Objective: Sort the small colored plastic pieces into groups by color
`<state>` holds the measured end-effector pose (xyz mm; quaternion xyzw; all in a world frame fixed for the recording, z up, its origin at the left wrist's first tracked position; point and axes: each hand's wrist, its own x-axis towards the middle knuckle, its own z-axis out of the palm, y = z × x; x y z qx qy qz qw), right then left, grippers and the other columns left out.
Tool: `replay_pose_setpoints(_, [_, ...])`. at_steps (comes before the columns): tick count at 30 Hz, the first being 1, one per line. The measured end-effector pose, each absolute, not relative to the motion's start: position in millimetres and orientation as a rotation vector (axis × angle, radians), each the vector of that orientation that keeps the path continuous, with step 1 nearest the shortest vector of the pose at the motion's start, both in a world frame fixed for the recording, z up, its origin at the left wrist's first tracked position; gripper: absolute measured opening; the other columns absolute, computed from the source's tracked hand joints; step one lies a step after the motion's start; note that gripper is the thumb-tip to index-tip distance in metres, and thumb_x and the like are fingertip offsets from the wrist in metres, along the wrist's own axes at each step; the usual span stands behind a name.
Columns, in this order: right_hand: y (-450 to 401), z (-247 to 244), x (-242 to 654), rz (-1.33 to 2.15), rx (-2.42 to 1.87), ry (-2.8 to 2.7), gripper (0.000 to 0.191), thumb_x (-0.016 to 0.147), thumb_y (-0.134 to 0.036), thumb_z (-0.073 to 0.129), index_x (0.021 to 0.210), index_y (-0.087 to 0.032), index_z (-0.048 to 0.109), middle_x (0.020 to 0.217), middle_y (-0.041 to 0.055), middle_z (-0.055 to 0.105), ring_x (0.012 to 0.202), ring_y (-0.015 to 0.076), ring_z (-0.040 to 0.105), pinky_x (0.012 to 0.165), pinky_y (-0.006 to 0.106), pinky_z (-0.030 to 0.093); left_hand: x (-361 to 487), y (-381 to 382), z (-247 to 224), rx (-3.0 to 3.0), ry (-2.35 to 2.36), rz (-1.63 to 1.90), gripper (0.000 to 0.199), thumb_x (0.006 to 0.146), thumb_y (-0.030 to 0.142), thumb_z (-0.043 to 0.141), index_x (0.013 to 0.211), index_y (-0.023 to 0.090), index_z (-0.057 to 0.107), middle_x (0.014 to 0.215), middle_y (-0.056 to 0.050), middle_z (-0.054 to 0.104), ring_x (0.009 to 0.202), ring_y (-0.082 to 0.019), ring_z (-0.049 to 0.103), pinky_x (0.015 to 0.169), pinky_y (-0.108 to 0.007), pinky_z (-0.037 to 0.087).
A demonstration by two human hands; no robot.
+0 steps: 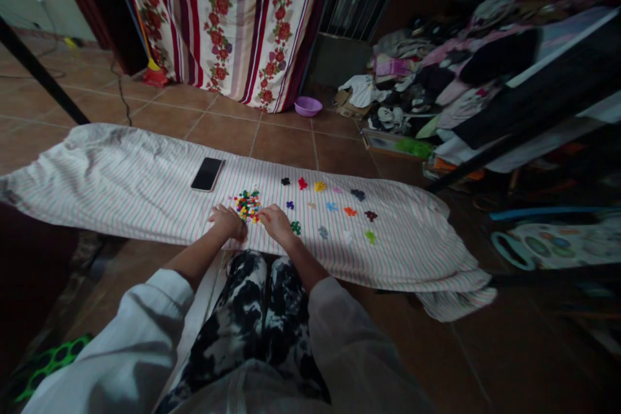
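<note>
A mixed pile of small colored pieces lies on the striped cloth. My left hand rests at the pile's lower left edge, fingers spread. At its right edge is my right hand, thumb and fingers pinched together; what they hold is too small to name. Right of the hands are small single-color groups, among them black, red, yellow, dark blue, green, orange, brown and lime green.
A phone lies on the cloth left of the pile. Beyond the cloth-covered surface are a floral curtain, a purple basin and a broom. Heaped clothes fill the right background.
</note>
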<state>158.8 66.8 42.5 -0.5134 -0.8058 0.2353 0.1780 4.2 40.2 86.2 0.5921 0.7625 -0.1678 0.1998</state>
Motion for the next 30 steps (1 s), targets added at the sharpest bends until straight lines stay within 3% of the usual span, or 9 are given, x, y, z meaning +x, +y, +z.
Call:
replay_pose_setpoints(3, [72.0, 41.3, 150.9, 0.645, -1.455, -2.327, 0.025, 0.096, -0.022, 0.053, 0.102, -0.024, 0.077, 0.101, 0.0062, 0.066, 0.097, 0.0166, 0.060, 0.088, 0.026, 0.046, 8.9, 39.8, 95.0, 1.561, 2.133, -0.627, 0.111, 0.069, 0.049, 0.071, 0.156, 0.002, 0.020, 0.160, -0.034, 0.012, 0.148, -0.052, 0.013, 0.104, -0.062, 0.043])
replay_pose_setpoints(11, [79.3, 37.6, 137.8, 0.551, -1.469, -2.408, 0.027, 0.097, -0.025, 0.051, 0.108, -0.025, 0.075, 0.105, 0.0069, 0.063, 0.098, 0.0174, 0.058, 0.089, 0.027, 0.046, 11.2, 44.5, 89.3, 1.555, 2.138, -0.686, 0.116, 0.068, 0.053, 0.073, 0.157, 0.005, 0.017, 0.161, -0.033, 0.011, 0.148, -0.052, 0.012, 0.102, -0.061, 0.044])
replay_pose_setpoints(17, [84.5, 41.4, 131.2, 0.498, -1.546, -2.391, 0.021, 0.096, -0.026, 0.054, 0.098, -0.024, 0.074, 0.106, 0.0067, 0.063, 0.098, 0.0177, 0.057, 0.090, 0.028, 0.046, 8.7, 45.3, 85.5, 1.593, 2.135, -0.668, 0.115, 0.067, 0.055, 0.074, 0.157, 0.007, 0.020, 0.160, -0.034, 0.014, 0.147, -0.054, 0.015, 0.100, -0.064, 0.043])
replay_pose_setpoints(24, [79.5, 48.3, 124.8, 0.452, -1.500, -2.513, 0.025, 0.096, -0.021, 0.052, 0.110, -0.022, 0.072, 0.114, 0.0080, 0.062, 0.106, 0.0179, 0.057, 0.094, 0.028, 0.047, 7.6, 39.7, 94.6, 1.637, 2.130, -0.617, 0.114, 0.068, 0.054, 0.075, 0.155, 0.002, 0.023, 0.158, -0.035, 0.018, 0.146, -0.054, 0.020, 0.097, -0.061, 0.047])
replay_pose_setpoints(30, [77.2, 61.7, 116.6, 0.395, -1.583, -2.646, 0.029, 0.098, -0.021, 0.047, 0.115, -0.020, 0.071, 0.121, 0.0113, 0.061, 0.115, 0.0205, 0.055, 0.099, 0.030, 0.045, 7.6, 39.4, 93.3, 1.658, 2.136, -0.622, 0.112, 0.069, 0.057, 0.074, 0.155, 0.005, 0.025, 0.158, -0.035, 0.019, 0.145, -0.054, 0.022, 0.096, -0.061, 0.047])
